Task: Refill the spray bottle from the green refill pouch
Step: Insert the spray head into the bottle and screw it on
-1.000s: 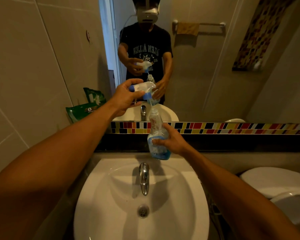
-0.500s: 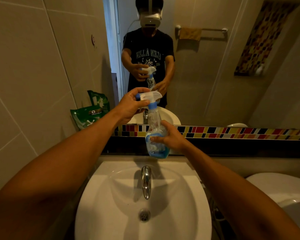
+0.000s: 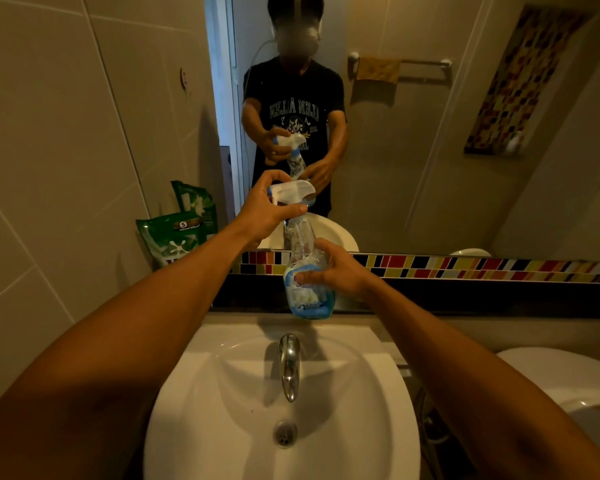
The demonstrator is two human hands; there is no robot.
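**Both my hands are on the spray bottle, over the sink**

I hold the spray bottle [image 3: 307, 271] up in the air, above the back edge of the white sink [image 3: 281, 393]. My right hand [image 3: 336, 271] is wrapped round the fat bottom part of the bottle, with my fingers curled across its blue label. My left hand [image 3: 267, 209] is up at the top. Its fingers and thumb are curled round the white trigger head [image 3: 291, 192], which sits right on the bottle's neck.

The bottle is see-through plastic, thin at the neck and wide at the bottom. The trigger head is white with a bit of blue under it.

The green refill pouch [image 3: 174, 237] is well off to the left of my hands. It leans against the tiled wall, beside the mirror [image 3: 413, 150]. It looks soft, shiny and crinkly, with white shapes on the front.

The sink is smooth and round. A shiny metal tap [image 3: 289, 365] points down at the drain [image 3: 284, 433]. A strip of small coloured tiles [image 3: 465, 268] runs under the mirror.
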